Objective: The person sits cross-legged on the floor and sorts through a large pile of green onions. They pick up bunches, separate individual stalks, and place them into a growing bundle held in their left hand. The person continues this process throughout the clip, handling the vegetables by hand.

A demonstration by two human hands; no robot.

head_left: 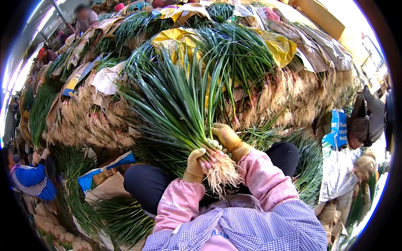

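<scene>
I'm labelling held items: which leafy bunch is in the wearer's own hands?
The central bunch, fanning forward, held between the left hand and right hand; the piled bunches lie beyond it.

Left hand [194, 166] and right hand [229, 139] hold a leafy bunch [180, 106] — pale roots [222, 171] splayed

White lettering [341, 131] on blue bag [338, 125]

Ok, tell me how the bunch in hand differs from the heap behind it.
The held bunch is a single fan gripped by the left hand and right hand; the heap is many bunches piled together. The held bunch is uncovered; the heap lies partly under sheets. The held bunch is far smaller than the heap. Both have long green leaves and pale, stringy roots.
</scene>
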